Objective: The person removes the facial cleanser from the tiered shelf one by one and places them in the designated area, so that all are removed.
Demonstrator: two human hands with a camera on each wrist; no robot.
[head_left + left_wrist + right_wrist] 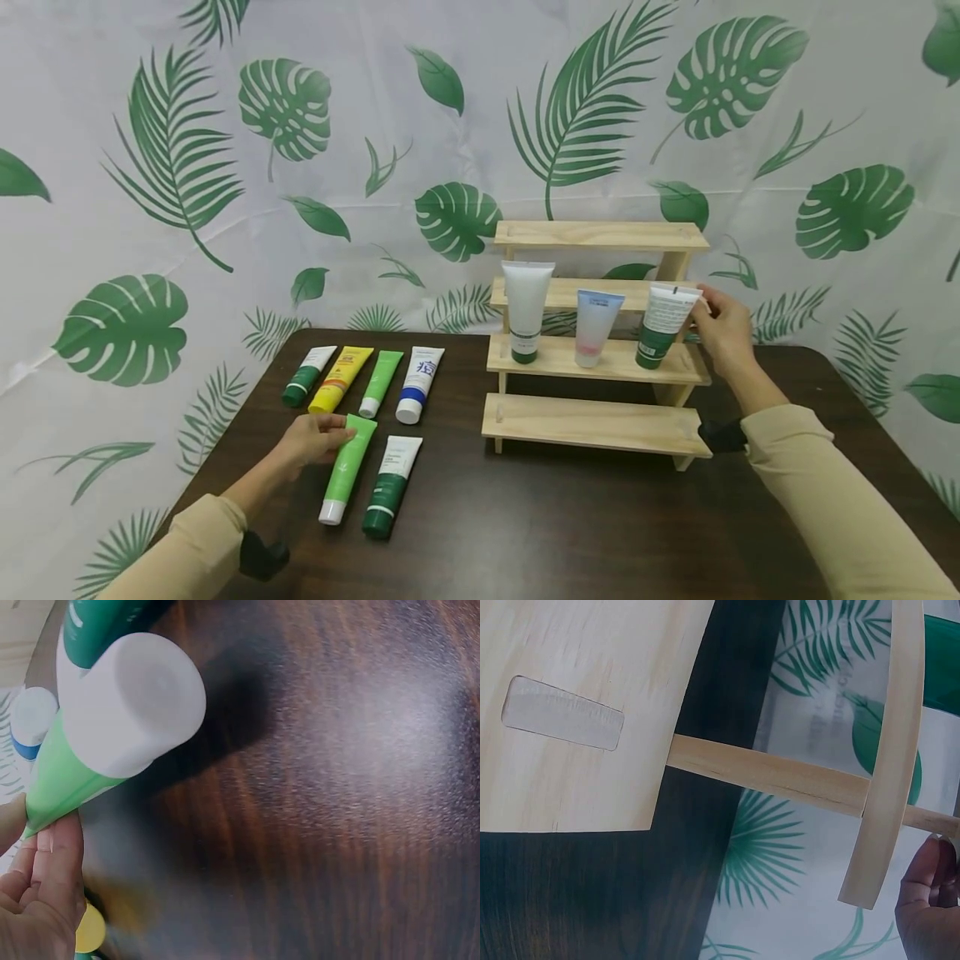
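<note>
My left hand (pixel 307 443) pinches the flat end of a light green tube (pixel 349 467). In the left wrist view its white cap (pixel 146 705) points toward the camera, and the thumb and fingers meet on the crimped end. On the right, my right hand (pixel 726 329) holds the upper corner of a white and dark green tube (pixel 663 325), which stands cap down, slightly tilted, on the second-lowest step of a wooden tiered rack (pixel 596 417). In the right wrist view only this tube's green part (pixel 941 667) shows, beyond the step's edge.
On the same step stand a white tube (pixel 527 304) and a blue-pink tube (pixel 597 325). Lying on the dark table (pixel 570 525) are a green-white tube (pixel 393 479), a yellow tube (pixel 342 379), a small green tube (pixel 381 382), a blue-banded white tube (pixel 422 379) and another green-white tube (pixel 309 375).
</note>
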